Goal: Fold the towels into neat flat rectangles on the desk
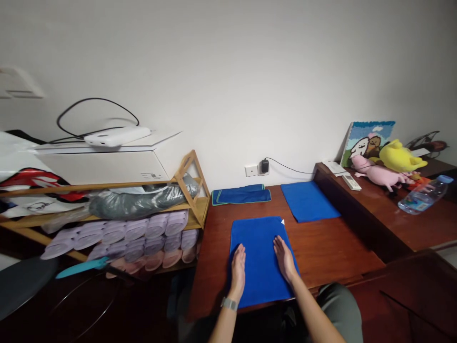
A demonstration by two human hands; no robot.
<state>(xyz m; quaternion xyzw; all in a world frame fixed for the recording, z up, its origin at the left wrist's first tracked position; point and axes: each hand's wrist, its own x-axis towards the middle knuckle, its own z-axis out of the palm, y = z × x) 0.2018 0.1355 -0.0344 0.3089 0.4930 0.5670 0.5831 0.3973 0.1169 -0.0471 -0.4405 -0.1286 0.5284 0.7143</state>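
Observation:
A blue cloth (pixel 260 267) lies flat on the wooden table, with a small white tag at its far right corner. My left hand (pixel 238 270), with a watch on the wrist, rests at the cloth's left edge, fingers stretched out and holding nothing. Near the right edge of the same cloth is my right hand (pixel 284 257), its fingers extended and nothing in them. Farther back, against the wall, lies a folded dark blue cloth (pixel 242 195) with green edging. Another blue cloth (pixel 310 202) is spread flat at the back right of the table.
Left of the table (pixel 210 267) stands a wooden rack (pixel 200 209) with slippers, bags and a white box (pixel 114 166). The raised surface on the right holds a remote (pixel 352 182), a pink plush toy (pixel 379 175), a yellow one (pixel 402 157) and a plastic bottle (pixel 424 196).

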